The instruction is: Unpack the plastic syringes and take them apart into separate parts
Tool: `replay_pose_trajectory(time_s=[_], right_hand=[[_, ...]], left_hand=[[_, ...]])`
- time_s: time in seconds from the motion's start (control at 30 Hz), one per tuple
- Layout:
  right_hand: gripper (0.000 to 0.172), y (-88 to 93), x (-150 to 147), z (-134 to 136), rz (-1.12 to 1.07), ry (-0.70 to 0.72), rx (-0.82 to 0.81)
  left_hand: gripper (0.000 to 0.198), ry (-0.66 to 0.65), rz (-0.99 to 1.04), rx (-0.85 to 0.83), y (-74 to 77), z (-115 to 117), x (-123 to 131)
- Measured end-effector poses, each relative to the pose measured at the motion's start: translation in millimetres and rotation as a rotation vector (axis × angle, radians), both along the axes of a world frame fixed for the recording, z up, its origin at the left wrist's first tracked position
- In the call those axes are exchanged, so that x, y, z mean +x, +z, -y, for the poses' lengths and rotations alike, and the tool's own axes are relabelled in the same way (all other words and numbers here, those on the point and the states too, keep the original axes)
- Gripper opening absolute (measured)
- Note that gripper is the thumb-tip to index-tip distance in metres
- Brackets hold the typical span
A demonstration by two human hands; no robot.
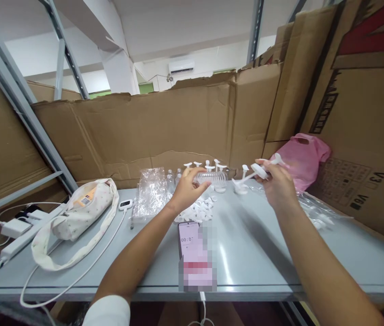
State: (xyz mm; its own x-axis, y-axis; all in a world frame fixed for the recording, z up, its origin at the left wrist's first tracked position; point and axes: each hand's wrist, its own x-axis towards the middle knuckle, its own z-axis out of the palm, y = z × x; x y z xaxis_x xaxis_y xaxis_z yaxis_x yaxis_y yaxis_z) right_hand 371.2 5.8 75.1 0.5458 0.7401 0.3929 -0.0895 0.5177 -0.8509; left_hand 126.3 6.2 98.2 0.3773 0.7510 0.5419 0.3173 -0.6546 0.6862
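Note:
My left hand is closed round one end of a clear ribbed plastic bottle, which lies sideways in the air. To the right, my right hand grips a white pump dispenser head; its thin stem points left and its nozzle sticks out above my fingers. Below my left hand, a heap of small white plastic pieces lies on the grey table. Several bottles with white pump tops stand behind the held bottle, partly hidden by it.
A phone showing a timer lies at the front. Left are a clear plastic bag, a small white device on a cable, a cloth bag and a power strip. A pink bag stands right, against cardboard walls.

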Motion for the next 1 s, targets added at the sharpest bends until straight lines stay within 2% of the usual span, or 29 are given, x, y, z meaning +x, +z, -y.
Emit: replay_pose_trajectory(time_s=[0.07,0.17,0.27,0.4,0.6,0.77,1.0], right_hand=[[0.023,-1.6,18.8,-0.5,0.145,-0.018,-0.124],[0.025,-8.2,29.7,-6.3,0.345,-0.042,-0.253],[0.027,-16.9,28.7,-17.7,0.443,-0.058,-0.294],[0.03,-31.3,26.9,-33.4,0.592,-0.089,-0.315],[0.023,-61.9,27.9,-42.0,0.842,-0.112,-0.407],[0.019,-85.3,28.7,-44.4,1.015,-0.199,-0.524],[0.028,-96.2,29.0,-62.8,1.135,-0.26,-0.628]], left_hand=[[0.029,0.007,-0.207,0.097,3.0,-8.6,7.8],[0.041,-0.016,-0.482,0.206,1.5,-23.2,29.8],[0.048,-0.003,-0.644,0.284,-4.6,-38.3,56.9],[0.037,0.029,-0.814,0.282,-12.5,-56.8,82.0],[0.037,0.035,-0.886,0.289,-21.8,-75.7,93.1],[0.03,0.085,-0.912,0.3,-27.8,-79.9,97.5],[0.034,0.109,-0.92,0.358,-30.1,-75.1,99.7]])
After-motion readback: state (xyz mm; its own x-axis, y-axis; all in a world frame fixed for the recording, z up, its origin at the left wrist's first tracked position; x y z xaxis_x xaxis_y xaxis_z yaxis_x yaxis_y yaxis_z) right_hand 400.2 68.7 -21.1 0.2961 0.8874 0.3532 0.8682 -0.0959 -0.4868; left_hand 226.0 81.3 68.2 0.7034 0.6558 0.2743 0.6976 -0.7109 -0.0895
